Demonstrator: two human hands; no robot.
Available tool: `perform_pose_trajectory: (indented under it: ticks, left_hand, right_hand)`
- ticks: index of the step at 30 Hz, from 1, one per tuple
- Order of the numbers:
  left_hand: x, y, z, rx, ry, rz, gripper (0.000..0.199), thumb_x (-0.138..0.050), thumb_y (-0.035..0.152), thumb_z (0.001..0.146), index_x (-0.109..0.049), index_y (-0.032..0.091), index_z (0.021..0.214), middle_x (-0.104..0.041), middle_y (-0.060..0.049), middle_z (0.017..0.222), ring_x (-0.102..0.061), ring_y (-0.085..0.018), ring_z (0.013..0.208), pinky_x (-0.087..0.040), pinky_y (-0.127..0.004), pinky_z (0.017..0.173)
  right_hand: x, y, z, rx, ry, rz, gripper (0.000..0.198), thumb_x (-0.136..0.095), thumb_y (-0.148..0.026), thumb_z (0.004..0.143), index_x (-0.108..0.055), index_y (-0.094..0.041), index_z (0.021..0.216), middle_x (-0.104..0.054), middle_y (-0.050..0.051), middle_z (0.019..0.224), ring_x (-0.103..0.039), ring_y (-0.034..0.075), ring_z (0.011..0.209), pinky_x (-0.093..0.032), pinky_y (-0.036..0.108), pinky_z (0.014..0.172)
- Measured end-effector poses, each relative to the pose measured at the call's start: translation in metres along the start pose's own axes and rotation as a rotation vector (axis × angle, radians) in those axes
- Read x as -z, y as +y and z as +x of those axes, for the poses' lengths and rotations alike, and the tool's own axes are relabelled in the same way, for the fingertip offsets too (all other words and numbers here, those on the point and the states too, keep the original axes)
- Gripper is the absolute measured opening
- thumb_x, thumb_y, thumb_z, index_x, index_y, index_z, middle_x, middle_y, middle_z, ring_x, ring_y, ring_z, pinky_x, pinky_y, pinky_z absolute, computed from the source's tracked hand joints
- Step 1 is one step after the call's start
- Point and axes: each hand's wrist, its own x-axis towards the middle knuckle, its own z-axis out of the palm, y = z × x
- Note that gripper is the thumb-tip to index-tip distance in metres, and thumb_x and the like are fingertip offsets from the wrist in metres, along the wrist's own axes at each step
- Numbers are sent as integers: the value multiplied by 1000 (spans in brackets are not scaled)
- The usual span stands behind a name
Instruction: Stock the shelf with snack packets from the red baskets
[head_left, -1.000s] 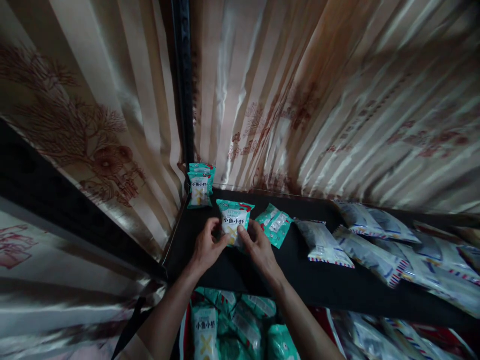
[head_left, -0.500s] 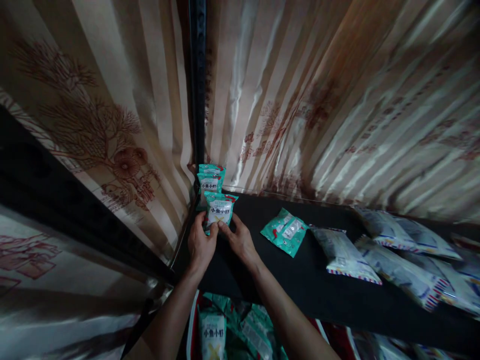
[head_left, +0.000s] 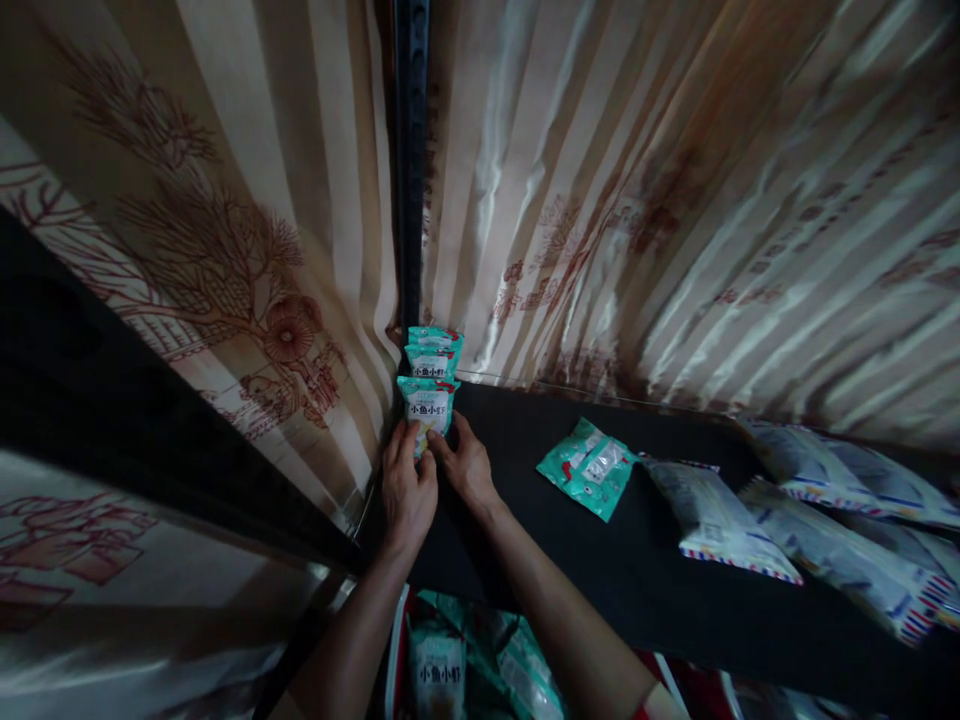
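A teal and white snack packet (head_left: 429, 405) stands upright between my hands, the front one of a short row in the shelf corner. My left hand (head_left: 409, 485) is closed on its lower left side, with the fingers against the front. On the lower right, my right hand (head_left: 466, 465) grips it too, thumb on the front face. Right behind stand more teal packets (head_left: 433, 360), partly hidden by the front one. Another teal packet (head_left: 589, 468) lies flat on the black shelf (head_left: 517, 500), to the right of my hands.
White packets with striped ends (head_left: 720, 520) lie on the shelf at right. Below the front edge, a red and white box (head_left: 399, 650) holds several teal packets. A black post (head_left: 412, 170) and hanging printed sheets (head_left: 315, 200) bound the corner.
My hands have moved the held packet lower and slightly left, in line in front of the row. The camera view has shifted a little to the left.
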Motion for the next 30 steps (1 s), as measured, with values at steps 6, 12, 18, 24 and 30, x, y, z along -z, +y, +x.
perform_pose_trajectory:
  ticks: [6, 12, 18, 24, 30]
  left_hand:
    - [-3, -3, -2, 54, -62, 11, 45, -45, 22, 85, -50, 20, 129, -40, -11, 145, -34, -26, 134, -29, -43, 111]
    - [-6, -4, -4, 56, -53, 25, 46, -45, 21, 84, -50, 22, 130, -37, -9, 147, -32, -26, 136, -26, -45, 113]
    - [-8, -7, -1, 49, -32, -5, 45, -43, 20, 84, -49, 20, 129, -37, -10, 147, -32, -26, 136, -24, -43, 114]
    - [-6, -6, 1, 40, 6, -13, 46, -41, 15, 84, -47, 17, 129, -37, -12, 146, -34, -24, 135, -28, -42, 113]
    - [-7, -5, 0, -5, 25, 3, 49, -41, 12, 83, -45, 18, 131, -36, -11, 147, -31, -23, 137, -23, -42, 115]
  right_hand:
    - [-1, 0, -1, 61, 48, -71, 51, -52, -45, 83, -53, -15, 124, -61, 14, 117, -58, 28, 108, -45, 42, 93]
    - [0, 15, -1, 72, 168, -61, 57, -35, -53, 88, -53, -13, 124, -50, 17, 134, -40, 28, 129, -31, 48, 107]
    - [-2, 6, 4, 114, -27, -24, 53, -27, -53, 92, -55, -20, 123, -59, 9, 125, -50, 24, 120, -35, 43, 104]
    - [-4, 2, 13, 7, 76, 6, 63, -35, -58, 87, -49, -13, 130, -53, 15, 132, -44, 28, 126, -32, 44, 106]
    - [-6, -9, 31, 28, 19, 108, 58, -36, -57, 89, -47, -20, 132, -52, 10, 135, -43, 25, 129, -32, 43, 107]
